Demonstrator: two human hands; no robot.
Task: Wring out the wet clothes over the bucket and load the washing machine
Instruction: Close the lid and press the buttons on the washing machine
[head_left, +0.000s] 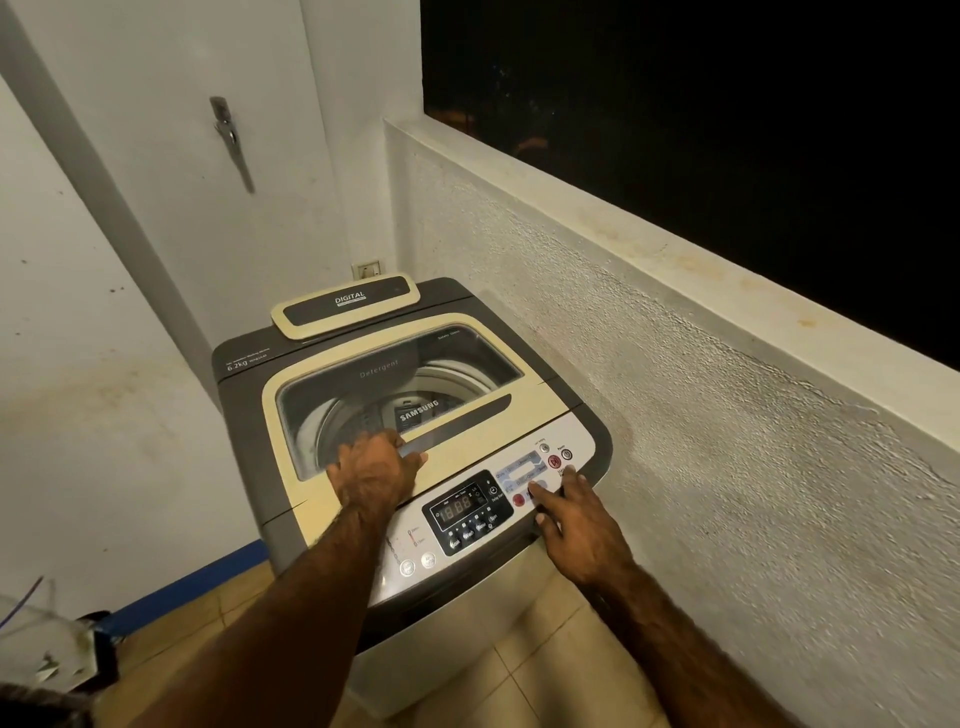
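Glass lid (395, 384), drum contents unclear

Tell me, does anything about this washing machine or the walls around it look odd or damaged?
Nothing on the grey and cream top-loading washing machine looks broken; its glass lid is shut. The white wall to its left carries a brownish stain, and the rough ledge on the right shows yellowish patches.

Left hand (376, 470) flat, palm down; right hand (574, 525) fingers spread, extended forward.
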